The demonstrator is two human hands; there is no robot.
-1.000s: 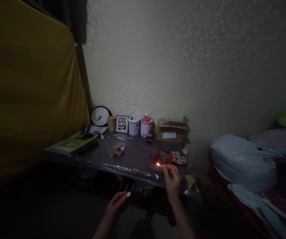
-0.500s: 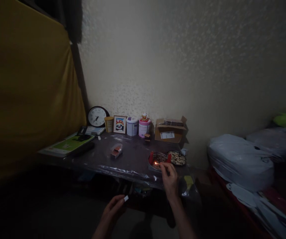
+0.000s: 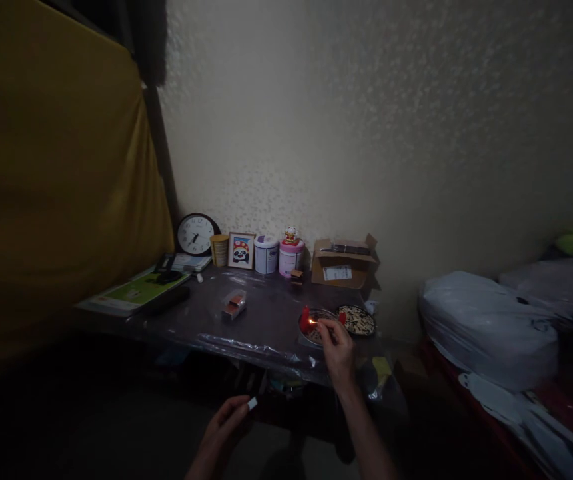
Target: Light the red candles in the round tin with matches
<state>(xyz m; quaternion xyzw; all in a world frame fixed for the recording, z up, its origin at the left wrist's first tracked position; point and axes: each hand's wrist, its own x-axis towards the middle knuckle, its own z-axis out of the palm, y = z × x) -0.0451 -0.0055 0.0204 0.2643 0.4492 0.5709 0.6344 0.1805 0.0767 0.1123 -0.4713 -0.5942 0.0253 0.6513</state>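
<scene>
My right hand (image 3: 339, 350) pinches a lit match (image 3: 314, 323) between thumb and fingertips. The small flame is beside a red candle (image 3: 306, 316) that stands upright in a round dish (image 3: 306, 338); whether they touch I cannot tell. A second red candle (image 3: 342, 318) shows partly behind my hand. Low in front of the table, my left hand (image 3: 224, 423) is closed on a small matchbox (image 3: 252, 403), of which only a white end shows. Right of the dish lies a round plate (image 3: 356, 320) covered with pale, thin pieces.
A clear-wrapped pack of reddish boxes (image 3: 234, 304) lies mid-table. Along the wall stand a clock (image 3: 195, 235), a yellow cup (image 3: 219, 251), a panda picture (image 3: 241, 251), two tins (image 3: 266, 256) and an open carton (image 3: 339, 267). A white bag (image 3: 486, 327) sits to the right.
My right hand has shifted slightly left and up, bringing the flame to the left candle. My left hand stays almost still with the matchbox.
</scene>
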